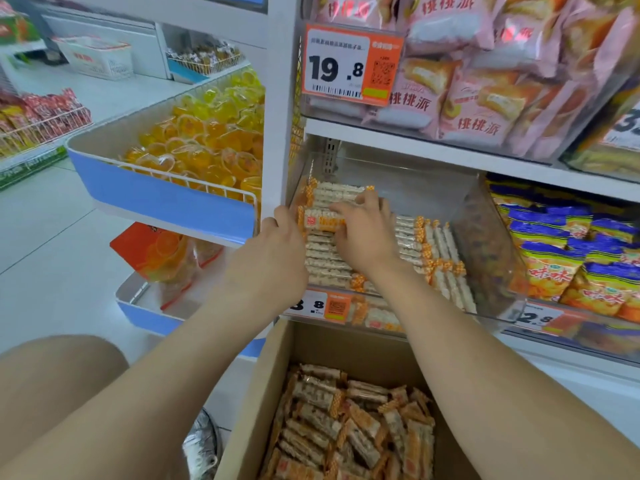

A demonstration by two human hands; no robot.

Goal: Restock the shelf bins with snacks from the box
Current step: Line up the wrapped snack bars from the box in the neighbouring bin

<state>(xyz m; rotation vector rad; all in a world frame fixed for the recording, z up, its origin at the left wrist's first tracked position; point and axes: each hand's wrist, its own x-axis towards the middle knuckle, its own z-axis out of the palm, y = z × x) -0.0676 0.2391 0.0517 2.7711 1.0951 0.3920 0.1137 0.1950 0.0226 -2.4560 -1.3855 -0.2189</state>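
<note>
**Now filling the clear bin, row by row**

Placing is the step in hand: both hands are inside the clear bin (485, 244) on the middle shelf, working on the snack bars (332, 268) stacked against its left wall. The left hand (277, 247) sits at the bin's left edge, its fingers (282, 216) curled round the near ends of the bars. The right hand (363, 237) lies on top of the stack, fingers (370, 199) spread and only lightly bent, pressing the bars down rather than closing on them. Between the two hands shows one bar with an orange label. A second row of bars stands just to the right of the hands, and the back and right side of the bin look unfilled.

The box (263, 375) sits directly under the shelf, open, with plenty of loose bars (349, 420) heaped inside, so the job seems well short of done. Next, as I judge it, the stack wants squaring off against the wall; then both hands must let go, drop to the box, gather another handful laid the same way, and set it beside or behind the rows, clear of the crisp bags (571, 258) next door.
</note>
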